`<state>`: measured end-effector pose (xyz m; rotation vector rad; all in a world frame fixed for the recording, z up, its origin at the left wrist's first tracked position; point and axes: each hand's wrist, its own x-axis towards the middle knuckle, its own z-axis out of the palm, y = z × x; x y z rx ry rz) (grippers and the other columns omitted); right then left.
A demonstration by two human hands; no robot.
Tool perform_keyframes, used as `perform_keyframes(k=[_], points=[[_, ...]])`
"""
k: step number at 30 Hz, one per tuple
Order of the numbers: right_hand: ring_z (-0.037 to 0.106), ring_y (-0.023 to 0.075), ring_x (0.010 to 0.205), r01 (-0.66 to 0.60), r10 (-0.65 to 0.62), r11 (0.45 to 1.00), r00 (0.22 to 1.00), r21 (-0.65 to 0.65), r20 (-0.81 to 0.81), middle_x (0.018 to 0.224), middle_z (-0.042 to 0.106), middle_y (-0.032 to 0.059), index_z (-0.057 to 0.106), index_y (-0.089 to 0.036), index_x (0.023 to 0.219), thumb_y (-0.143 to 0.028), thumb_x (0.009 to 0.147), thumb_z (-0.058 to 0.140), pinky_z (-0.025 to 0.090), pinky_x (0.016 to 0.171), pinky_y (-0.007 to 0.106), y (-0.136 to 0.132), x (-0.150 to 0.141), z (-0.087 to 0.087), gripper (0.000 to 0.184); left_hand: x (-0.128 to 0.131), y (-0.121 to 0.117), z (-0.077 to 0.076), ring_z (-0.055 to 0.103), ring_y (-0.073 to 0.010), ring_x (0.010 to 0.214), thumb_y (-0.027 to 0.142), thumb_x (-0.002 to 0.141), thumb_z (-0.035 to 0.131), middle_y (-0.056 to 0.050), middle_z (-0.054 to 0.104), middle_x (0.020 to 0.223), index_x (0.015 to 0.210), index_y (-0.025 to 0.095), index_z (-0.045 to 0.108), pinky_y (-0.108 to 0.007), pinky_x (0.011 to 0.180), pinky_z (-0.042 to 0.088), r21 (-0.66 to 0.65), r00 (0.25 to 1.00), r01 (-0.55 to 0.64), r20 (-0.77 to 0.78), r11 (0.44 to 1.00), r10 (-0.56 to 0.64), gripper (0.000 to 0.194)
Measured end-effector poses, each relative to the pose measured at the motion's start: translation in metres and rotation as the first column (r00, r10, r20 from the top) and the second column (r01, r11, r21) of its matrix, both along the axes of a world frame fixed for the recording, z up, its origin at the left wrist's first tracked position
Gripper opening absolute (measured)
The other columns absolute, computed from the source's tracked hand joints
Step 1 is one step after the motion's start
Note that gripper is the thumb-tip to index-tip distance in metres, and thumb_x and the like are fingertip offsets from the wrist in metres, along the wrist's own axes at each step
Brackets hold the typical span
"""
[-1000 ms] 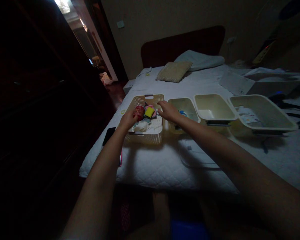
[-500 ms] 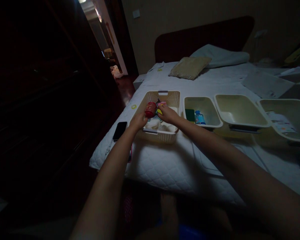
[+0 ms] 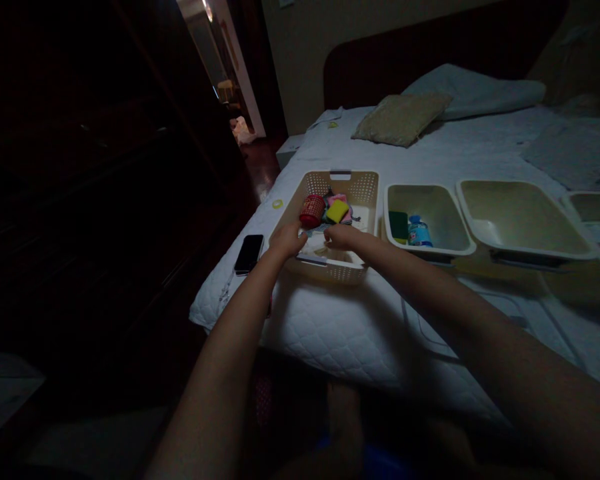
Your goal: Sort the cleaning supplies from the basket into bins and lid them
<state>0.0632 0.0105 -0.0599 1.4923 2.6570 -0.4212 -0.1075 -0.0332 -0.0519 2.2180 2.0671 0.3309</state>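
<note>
A beige perforated basket point(image 3: 361, 189) sits on the white quilted bed. Inside it lie a red cylinder point(image 3: 312, 210), a yellow sponge point(image 3: 337, 211), something pink and some white cloth. My left hand point(image 3: 289, 239) reaches into the basket's near left part, fingers curled down onto the white cloth. My right hand point(image 3: 345, 237) is beside it over the near middle of the basket, fingers bent down onto the same white things. In the dim light I cannot make out what either hand grips.
A black phone point(image 3: 249, 253) lies left of the basket near the bed's edge. Right of the basket stand three cream bins: the first point(image 3: 443, 248) holds a green item and a small blue bottle point(image 3: 419, 231). Pillows point(image 3: 401, 118) lie at the bed's head. Dark furniture rises on the left.
My left hand has let go of the red cylinder, which now lies in the basket. Both hands moved toward the basket's near end, onto the white cloth. The view shifted left.
</note>
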Motion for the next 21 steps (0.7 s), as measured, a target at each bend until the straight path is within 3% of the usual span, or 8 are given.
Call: perform_keyframes(k=[4,10,16,21], points=[[0.063,0.0197,0.098,0.046,-0.046,0.997,0.999,-0.064,0.007,0.111,0.065,0.0069,0.063,-0.012,0.110,-0.038,0.092,0.059,0.053,0.087,0.040,0.000,-0.002,-0.004,0.032,0.003,-0.002,0.001,0.059,-0.0274,0.119,0.034,0.089,0.047,-0.016,0.064,0.127,0.122,0.013,0.061,-0.034,0.099,0.045,-0.043,0.999,-0.043,-0.013,0.998,0.043,0.042],[0.063,0.0194,0.100,0.044,-0.042,0.997,0.999,-0.066,0.031,0.112,0.064,0.0075,0.062,-0.014,0.112,-0.040,0.093,0.058,0.052,0.088,0.041,-0.001,-0.001,0.001,0.033,0.004,-0.003,0.001,0.061,-0.0293,0.116,0.033,0.087,0.048,-0.017,0.066,0.124,0.121,0.013,0.063,-0.036,0.096,0.045,-0.042,0.999,-0.049,0.014,0.998,0.049,0.042],[0.064,0.0264,0.105,-0.009,0.008,0.998,1.000,0.058,0.011,0.116,0.067,0.0168,0.070,-0.012,0.108,-0.022,0.092,0.053,0.046,0.084,0.033,-0.004,0.007,0.011,0.025,-0.001,-0.001,-0.005,0.064,-0.0309,0.110,0.030,0.085,0.046,-0.019,0.069,0.116,0.116,0.011,0.065,-0.038,0.093,0.047,-0.012,0.991,-0.103,0.087,0.995,0.103,0.041],[0.065,0.0257,0.101,-0.042,0.045,0.989,0.999,0.145,-0.022,0.112,0.070,0.0137,0.071,-0.017,0.106,-0.019,0.089,0.049,0.043,0.074,0.029,0.002,0.013,0.018,0.028,-0.009,0.008,-0.014,0.062,-0.0273,0.113,0.024,0.086,0.045,-0.017,0.068,0.118,0.115,0.012,0.067,-0.035,0.098,0.045,-0.025,0.968,-0.132,0.213,0.991,0.134,0.038]])
